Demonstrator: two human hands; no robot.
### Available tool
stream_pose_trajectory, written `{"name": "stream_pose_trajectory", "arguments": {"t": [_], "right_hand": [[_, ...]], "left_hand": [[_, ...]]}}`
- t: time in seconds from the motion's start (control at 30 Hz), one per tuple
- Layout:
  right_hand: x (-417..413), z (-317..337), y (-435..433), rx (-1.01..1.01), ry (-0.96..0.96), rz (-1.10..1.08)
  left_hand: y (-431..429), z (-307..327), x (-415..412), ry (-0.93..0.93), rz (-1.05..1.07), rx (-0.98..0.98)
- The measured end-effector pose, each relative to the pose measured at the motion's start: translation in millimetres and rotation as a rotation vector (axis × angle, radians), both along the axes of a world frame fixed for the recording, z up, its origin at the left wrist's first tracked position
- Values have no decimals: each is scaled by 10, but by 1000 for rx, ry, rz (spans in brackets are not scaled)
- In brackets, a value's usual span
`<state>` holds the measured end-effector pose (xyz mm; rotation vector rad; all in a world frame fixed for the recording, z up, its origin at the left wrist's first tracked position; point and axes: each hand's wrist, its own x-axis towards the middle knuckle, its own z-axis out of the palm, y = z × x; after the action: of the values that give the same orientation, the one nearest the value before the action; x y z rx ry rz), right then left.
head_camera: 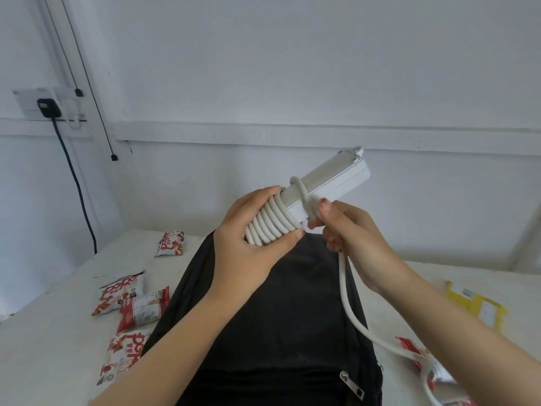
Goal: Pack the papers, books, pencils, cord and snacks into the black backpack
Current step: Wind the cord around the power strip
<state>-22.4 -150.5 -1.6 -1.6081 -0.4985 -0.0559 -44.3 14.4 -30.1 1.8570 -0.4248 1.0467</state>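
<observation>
One cord (pixel 272 221): left hand (pixel 243 253) grips its coils, right hand (pixel 360 244) pinches it (tail cropped).

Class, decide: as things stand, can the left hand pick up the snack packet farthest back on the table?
Probably not yet: the left hand grips the coiled cord on the power strip. Nothing stands between it and that snack packet, so once it lets go the way looks free.
</observation>
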Motion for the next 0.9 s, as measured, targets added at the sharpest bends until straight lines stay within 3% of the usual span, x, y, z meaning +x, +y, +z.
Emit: {"name": "stream_pose_trajectory", "arguments": {"t": [0.13,0.3,0.57,0.9], "right_hand": [[-32,-18,81,114,157,15],[-11,-4,74,69,225,16],[24,-22,42,84,277,32],[-53,-55,190,47,296,3]], "left_hand": [[-72,-78,47,-35,41,9],[-78,-147,84,-25,69,74],[47,-175,105,47,120,349],[110,-163,97,-13,252,317]]}}
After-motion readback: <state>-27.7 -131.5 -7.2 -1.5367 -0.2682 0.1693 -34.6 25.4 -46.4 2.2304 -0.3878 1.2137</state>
